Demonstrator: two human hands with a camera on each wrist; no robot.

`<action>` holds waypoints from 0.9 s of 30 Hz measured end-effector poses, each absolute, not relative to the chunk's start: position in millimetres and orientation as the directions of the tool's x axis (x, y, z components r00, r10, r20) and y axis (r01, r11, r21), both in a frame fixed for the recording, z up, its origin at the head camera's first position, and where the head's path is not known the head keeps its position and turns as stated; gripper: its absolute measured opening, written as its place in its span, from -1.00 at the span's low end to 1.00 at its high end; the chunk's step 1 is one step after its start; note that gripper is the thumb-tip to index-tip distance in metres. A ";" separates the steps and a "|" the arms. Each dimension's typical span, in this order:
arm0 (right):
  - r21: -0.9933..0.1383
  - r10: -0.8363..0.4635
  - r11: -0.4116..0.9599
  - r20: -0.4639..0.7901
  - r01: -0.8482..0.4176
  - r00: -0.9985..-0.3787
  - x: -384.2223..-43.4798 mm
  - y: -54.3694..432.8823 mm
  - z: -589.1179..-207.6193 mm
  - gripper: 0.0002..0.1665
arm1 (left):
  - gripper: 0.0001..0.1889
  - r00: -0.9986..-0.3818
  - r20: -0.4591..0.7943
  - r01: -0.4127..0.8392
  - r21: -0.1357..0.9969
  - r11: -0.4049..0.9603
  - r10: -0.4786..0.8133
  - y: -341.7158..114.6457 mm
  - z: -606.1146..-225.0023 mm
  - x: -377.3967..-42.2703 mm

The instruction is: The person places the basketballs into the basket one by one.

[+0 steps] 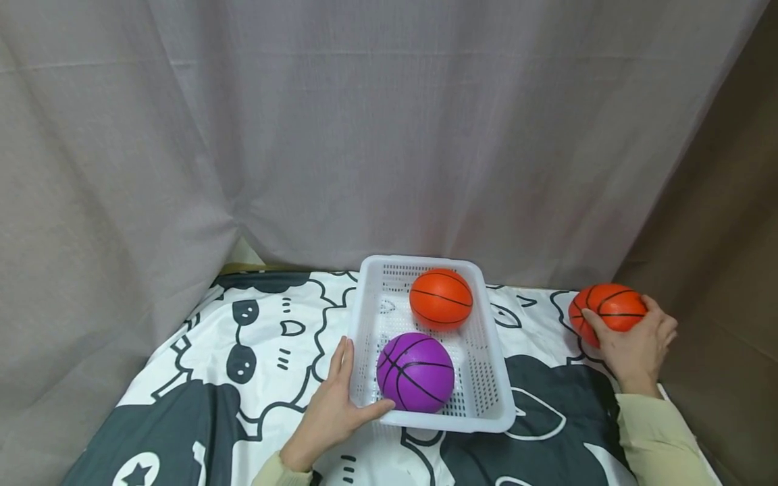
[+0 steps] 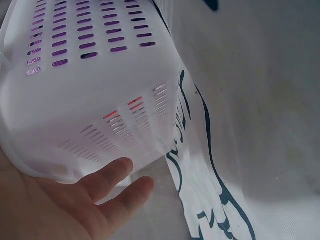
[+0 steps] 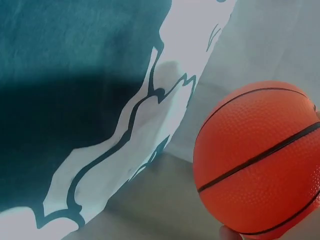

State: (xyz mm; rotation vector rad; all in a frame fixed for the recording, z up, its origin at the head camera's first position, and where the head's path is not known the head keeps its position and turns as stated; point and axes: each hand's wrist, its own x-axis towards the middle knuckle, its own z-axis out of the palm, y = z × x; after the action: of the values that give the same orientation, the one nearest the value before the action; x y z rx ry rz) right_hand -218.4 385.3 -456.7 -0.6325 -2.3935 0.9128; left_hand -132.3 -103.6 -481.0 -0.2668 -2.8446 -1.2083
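A white plastic basket (image 1: 498,405) with slotted walls stands near the middle of the cloth in the head view. Inside it lie an orange toy basketball (image 1: 440,299) at the back and a purple toy basketball (image 1: 416,372) at the front. My left hand (image 1: 331,412) holds the basket's near left corner, thumb over the front rim and fingers along the outer left wall. Far to the right, my right hand (image 1: 638,344) grips a second orange toy basketball (image 3: 255,160), with its thumb on the near side. In the right wrist view most of that hand is hidden.
A black-and-white cartoon-print cloth (image 1: 286,378) covers the surface. Behind it hangs a grey curtain (image 1: 389,135), close to the basket's far rim. A brown drape (image 1: 723,270) borders the right side, beside the right hand.
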 end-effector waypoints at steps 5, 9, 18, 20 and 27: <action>-0.709 0.555 0.665 0.261 0.233 -0.790 -214.9 375.3 -455.6 0.19 | 0.34 -0.984 0.100 0.174 0.704 0.688 0.146 -104.1 -481.3 -131.4; -0.714 0.528 0.671 0.272 0.199 -0.804 -214.7 365.1 -452.7 0.18 | 0.34 -0.984 0.102 0.174 0.701 0.692 0.145 -104.1 -480.7 -131.4; -0.712 0.474 0.690 0.304 0.134 -0.827 -210.8 342.0 -443.0 0.15 | 0.35 -0.986 0.088 0.162 0.710 0.685 0.142 -103.8 -481.7 -131.0; -0.711 0.460 0.694 0.318 0.113 -0.829 -209.5 336.9 -440.3 0.14 | 0.34 -0.986 0.093 0.163 0.707 0.688 0.139 -103.7 -482.0 -130.6; -0.706 0.421 0.706 0.349 0.060 -0.837 -207.2 320.5 -432.0 0.14 | 0.34 -0.985 0.098 0.167 0.709 0.685 0.139 -103.4 -481.2 -131.4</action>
State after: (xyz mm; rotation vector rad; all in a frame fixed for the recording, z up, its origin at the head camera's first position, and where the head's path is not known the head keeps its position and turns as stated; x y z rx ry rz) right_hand -207.2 320.5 -432.0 -0.3687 -2.4177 0.9765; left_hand -131.4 -103.4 -481.2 -0.2588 -2.8497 -1.2049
